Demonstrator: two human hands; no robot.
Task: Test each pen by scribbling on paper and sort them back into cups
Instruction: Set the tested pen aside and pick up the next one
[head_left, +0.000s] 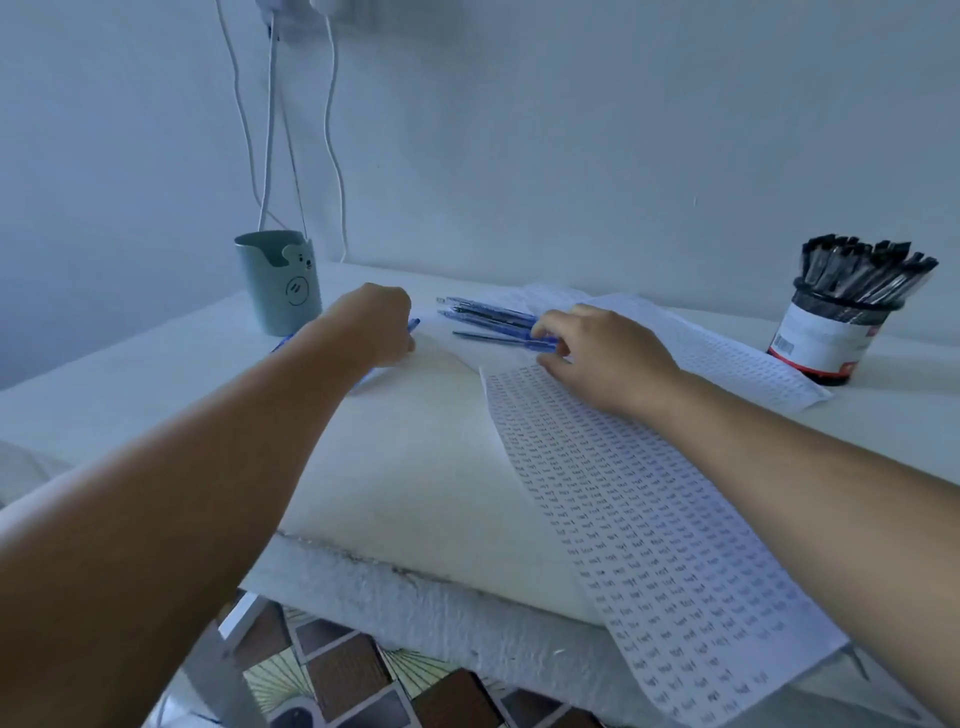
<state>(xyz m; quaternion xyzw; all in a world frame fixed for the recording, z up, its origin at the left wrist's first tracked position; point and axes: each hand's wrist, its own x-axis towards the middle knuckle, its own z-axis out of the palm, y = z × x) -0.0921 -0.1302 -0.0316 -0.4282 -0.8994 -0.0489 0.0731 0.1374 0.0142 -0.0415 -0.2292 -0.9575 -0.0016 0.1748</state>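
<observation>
Blue pens (488, 319) loose on the paper (644, 519) mid-bench, just ahead of me. Light, stiff, slick plastic barrels that probably roll; best pinched mid-barrel. My right hand (605, 356) has fingers curled onto the nearest pen's end. My left hand (371, 325) is curled around another blue pen. Teal cup (278, 283) left, black-pen cup (831, 332) right. Paper thin, printed, drapes over the bench (156, 374) edge.

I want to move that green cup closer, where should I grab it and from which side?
Wrap the left hand around the green cup at mid-wall, coming from its right side. It stands upright with straight walls, and the cords hang down just behind it.
</observation>
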